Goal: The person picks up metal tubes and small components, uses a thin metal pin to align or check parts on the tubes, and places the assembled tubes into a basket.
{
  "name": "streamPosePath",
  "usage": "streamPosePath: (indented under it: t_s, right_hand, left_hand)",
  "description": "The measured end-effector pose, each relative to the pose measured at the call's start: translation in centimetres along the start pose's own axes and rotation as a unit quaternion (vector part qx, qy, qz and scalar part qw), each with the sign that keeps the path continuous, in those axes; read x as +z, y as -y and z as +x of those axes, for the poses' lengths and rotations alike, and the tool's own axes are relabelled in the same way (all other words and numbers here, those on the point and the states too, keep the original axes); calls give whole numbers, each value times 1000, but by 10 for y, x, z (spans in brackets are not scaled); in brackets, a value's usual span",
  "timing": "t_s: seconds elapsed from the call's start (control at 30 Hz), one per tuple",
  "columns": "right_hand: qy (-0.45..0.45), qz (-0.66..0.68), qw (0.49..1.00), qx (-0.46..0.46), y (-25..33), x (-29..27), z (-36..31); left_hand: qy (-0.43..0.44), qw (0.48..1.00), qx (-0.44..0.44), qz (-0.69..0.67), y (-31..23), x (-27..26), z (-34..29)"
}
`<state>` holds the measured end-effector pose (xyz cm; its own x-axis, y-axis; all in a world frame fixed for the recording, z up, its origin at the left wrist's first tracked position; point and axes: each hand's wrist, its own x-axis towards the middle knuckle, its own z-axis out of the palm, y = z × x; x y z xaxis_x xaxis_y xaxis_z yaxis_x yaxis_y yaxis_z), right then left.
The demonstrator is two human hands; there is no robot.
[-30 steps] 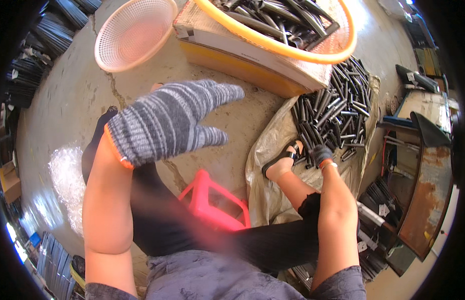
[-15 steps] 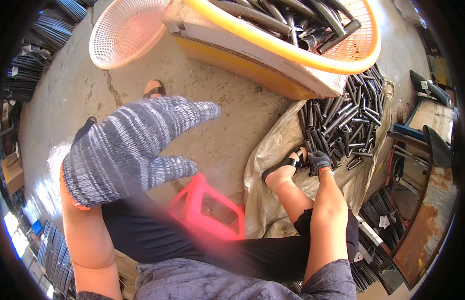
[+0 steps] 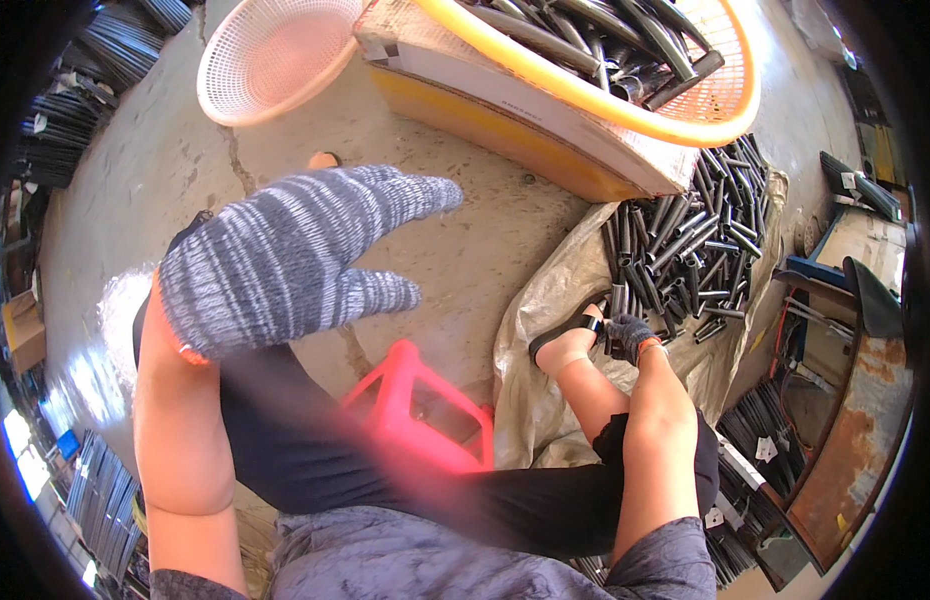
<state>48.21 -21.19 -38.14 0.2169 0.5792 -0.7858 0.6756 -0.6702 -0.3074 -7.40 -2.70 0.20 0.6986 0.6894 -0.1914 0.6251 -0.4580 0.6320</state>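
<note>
My left hand, in a grey striped knit glove, is raised over the floor. Its fingers stretch out together, the thumb stands apart, and nothing is in it. My right hand, in a dark grey glove, is low beside my sandalled foot. Its fingers curl at the near left edge of a pile of short black metal tubes, and a metal tube sticks up from them. The finger ends are small and partly hidden. The pile lies on a tan plastic sheet.
An orange-rimmed basket full of black tubes rests on a cardboard box. Left of it is a pale pink basket. A red plastic stool is between my legs. Bundled rods and a rusty metal bench flank me.
My left hand has shifted slightly right and up in the picture, still spread. My right hand has moved a little lower and left, and a tube now shows at its fingers.
</note>
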Motion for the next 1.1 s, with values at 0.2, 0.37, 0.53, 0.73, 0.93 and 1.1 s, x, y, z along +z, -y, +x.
streamPosePath:
  t_s: [0.2, 0.37, 0.53, 0.73, 0.93, 1.1]
  right_hand:
    - [61, -144, 987, -49, 51, -20, -7]
    - [133, -298, 937, -123, 121, -61, -31]
    - [204, -395, 869, -216, 228, -95, -73]
    - [221, -372, 837, -335, 359, -75, -186]
    - [80, -378, 734, -558, 443, -54, -321]
    - [33, -284, 783, -552, 477, -47, -335]
  left_hand:
    - [-28, 999, 10, 23, 4, -1, -9]
    - [-47, 998, 19, 48, 9, 1, -17]
    - [-74, 995, 27, 62, 22, 4, -22]
    - [-16, 999, 9, 39, 10, -1, -14]
    - [132, 986, 64, -78, -13, -2, -2]
    - [121, 987, 33, -98, -9, -1, -6]
